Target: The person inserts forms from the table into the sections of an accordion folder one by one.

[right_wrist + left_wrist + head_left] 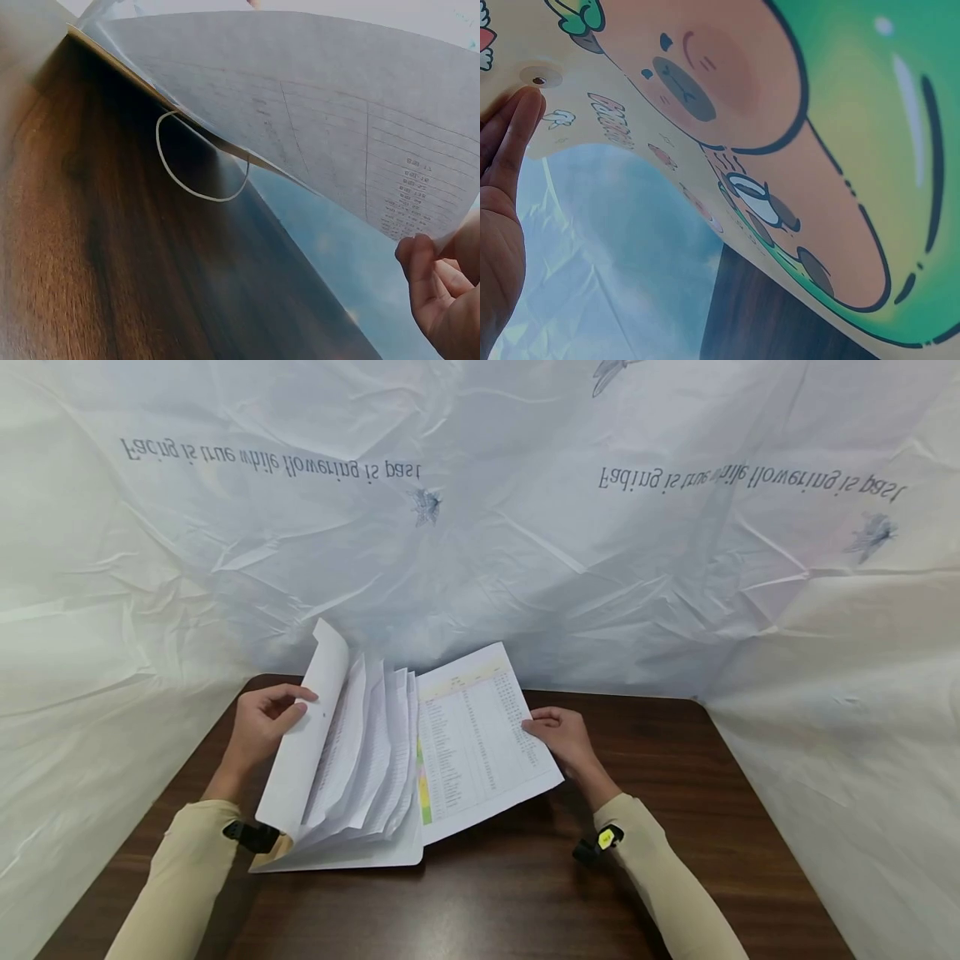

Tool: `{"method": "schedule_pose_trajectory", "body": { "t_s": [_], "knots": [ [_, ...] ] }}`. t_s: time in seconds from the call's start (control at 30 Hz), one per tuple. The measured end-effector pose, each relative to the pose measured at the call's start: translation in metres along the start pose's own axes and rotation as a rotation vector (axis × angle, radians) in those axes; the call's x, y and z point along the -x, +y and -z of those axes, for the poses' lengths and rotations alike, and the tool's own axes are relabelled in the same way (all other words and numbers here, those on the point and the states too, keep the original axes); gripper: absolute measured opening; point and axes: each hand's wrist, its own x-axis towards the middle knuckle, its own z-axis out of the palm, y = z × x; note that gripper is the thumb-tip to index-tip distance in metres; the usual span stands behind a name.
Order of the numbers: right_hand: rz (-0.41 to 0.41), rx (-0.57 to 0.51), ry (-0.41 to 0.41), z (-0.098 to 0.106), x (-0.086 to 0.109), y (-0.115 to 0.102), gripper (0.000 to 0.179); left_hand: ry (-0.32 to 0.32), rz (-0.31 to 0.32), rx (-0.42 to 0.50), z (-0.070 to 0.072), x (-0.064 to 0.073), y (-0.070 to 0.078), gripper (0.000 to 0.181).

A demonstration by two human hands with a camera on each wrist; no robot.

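Observation:
A document folder has its white-lined flap point(306, 747) raised on the left, with several loose printed sheets point(375, 752) fanned beside it. My left hand point(258, 722) holds the flap's edge between thumb and fingers. Its outer side, in the left wrist view, carries a cartoon animal print point(727, 82), with a round eyelet point(540, 77) by the fingertips. On the right, my right hand point(562, 739) pinches the edge of a printed table sheet point(480, 743) with yellow and green cells. That sheet slants out past the folder and is lifted off the table in the right wrist view.
A thin white loop of cord point(202, 196) hangs from the folder's edge. Everything lies on a dark wooden table point(495, 902), and pale sheeting point(510, 543) with printed lettering encloses it at the back and sides.

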Motion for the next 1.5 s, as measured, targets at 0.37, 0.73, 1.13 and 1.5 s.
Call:
{"method": "schedule_pose_trajectory", "body": {
  "t_s": [0.37, 0.73, 1.13, 1.5],
  "knots": [
    [-0.026, 0.009, -0.013, -0.007, -0.001, 0.005, 0.031, 0.0, 0.015, -0.011, 0.0, 0.002, 0.002, 0.014],
    [-0.036, -0.046, -0.003, -0.01, -0.001, 0.008, 0.034, -0.006, 0.011, 0.002, 0.0, 0.003, 0.002, 0.014],
    [-0.069, -0.047, 0.009, -0.011, -0.003, 0.008, 0.033, 0.002, 0.011, -0.015, -0.001, 0.001, 0.003, 0.013],
    [-0.053, -0.019, 0.009, -0.008, -0.004, 0.011, 0.031, 0.006, 0.045, -0.029, 0.002, 0.001, 0.003, 0.013]
  ]
}}
